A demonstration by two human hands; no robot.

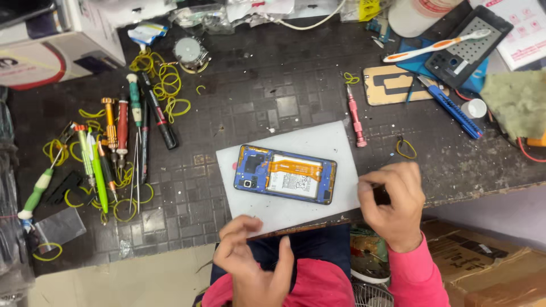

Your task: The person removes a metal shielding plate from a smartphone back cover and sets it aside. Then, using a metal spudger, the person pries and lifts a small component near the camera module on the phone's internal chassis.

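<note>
The opened phone (285,174), its back cover off so the battery and an orange flex strip show inside the blue frame, lies flat in the middle of a white mat (301,213) near the front edge of the dark workbench (256,85). At about four o'clock from the phone, the right hand (393,203) rests at the mat's right edge, fingers curled inward with the thumb against them; whether it pinches anything cannot be told. At about seven o'clock, the left hand (250,258) hovers below the mat's front edge, fingers loosely spread and holding nothing. At one o'clock from the phone a pink screwdriver (356,117) lies just off the mat, with a yellow rubber band (406,148) near it. Further toward two o'clock lie a phone back cover (392,85), a blue utility knife (453,110) and a toothbrush (438,45) across another phone frame (469,51). At nine to ten o'clock, well apart, a row of screwdrivers (122,133) lies among more yellow bands.
</note>
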